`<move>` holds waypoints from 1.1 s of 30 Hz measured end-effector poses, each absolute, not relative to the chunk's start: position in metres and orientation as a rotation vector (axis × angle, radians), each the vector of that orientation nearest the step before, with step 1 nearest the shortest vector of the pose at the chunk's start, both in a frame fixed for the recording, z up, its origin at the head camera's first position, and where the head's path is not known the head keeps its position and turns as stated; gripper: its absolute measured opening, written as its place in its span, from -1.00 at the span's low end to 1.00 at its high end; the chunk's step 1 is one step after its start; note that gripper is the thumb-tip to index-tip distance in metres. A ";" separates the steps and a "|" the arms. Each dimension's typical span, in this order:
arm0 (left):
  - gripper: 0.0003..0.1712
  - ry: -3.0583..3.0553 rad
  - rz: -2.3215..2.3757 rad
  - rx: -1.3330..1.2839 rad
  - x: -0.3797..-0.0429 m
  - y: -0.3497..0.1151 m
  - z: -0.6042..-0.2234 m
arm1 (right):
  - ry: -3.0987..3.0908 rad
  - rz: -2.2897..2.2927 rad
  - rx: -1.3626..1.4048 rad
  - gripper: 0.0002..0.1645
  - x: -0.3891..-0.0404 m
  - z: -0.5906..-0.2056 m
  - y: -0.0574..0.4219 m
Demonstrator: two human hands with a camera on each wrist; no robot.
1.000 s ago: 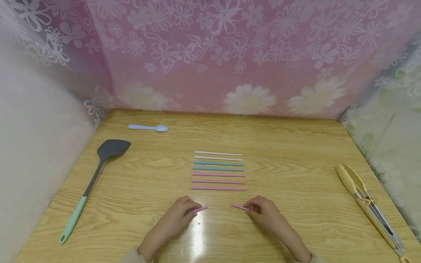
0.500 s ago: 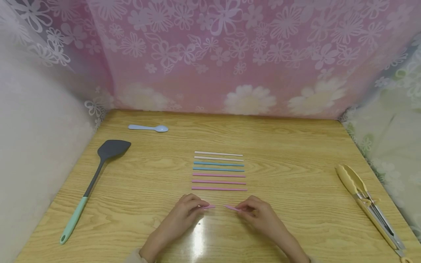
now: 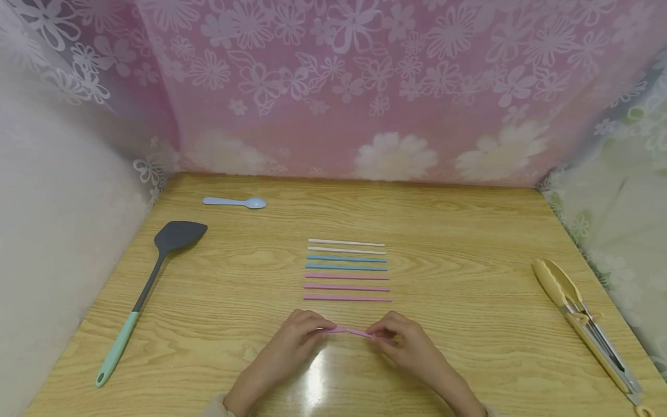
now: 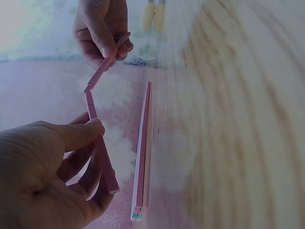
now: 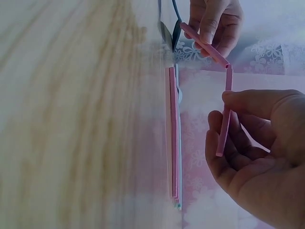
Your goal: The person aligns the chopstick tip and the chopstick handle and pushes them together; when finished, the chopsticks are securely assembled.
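Above the table, my left hand pinches one half of a pink chopstick between thumb and fingers. My right hand likewise holds the other half. Their inner ends meet or nearly meet at an angle; whether one is seated in the other I cannot tell. Just beyond the hands, a row of whole chopsticks lies parallel on the table: several pink chopsticks, two blue chopsticks and two white chopsticks.
To the left lies a dark spatula with a mint handle, and behind it a pale blue spoon. Yellow-tipped tongs rest along the right side of the wooden table. Flowered cloth hangs at the back and sides.
Both hands have moved toward each other, bringing the two pink halves from well apart to end against end. The row of chopsticks and the other utensils stay put.
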State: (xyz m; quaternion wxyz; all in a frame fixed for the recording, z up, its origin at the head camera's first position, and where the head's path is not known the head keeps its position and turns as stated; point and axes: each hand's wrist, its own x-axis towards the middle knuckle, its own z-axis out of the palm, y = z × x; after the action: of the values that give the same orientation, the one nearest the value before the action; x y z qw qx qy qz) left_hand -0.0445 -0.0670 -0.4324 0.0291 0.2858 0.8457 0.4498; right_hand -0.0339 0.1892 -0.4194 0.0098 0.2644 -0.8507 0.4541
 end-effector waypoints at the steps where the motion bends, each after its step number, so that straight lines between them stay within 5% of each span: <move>1: -0.77 2.612 1.387 0.883 -0.044 -0.067 -0.433 | -2.664 1.419 0.814 -0.81 -0.034 -0.419 0.189; 33: -0.72 2.524 1.492 1.383 -0.052 -0.067 -0.415 | -2.531 1.305 0.810 -0.83 -0.030 -0.404 0.183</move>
State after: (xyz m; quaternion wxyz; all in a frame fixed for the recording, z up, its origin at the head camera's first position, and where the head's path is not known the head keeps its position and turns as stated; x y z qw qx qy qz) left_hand -0.0515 -0.0668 -0.4155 -0.0500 0.4262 0.7776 0.4596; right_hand -0.0301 0.1833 -0.4037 0.0903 0.2724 -0.8514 0.4390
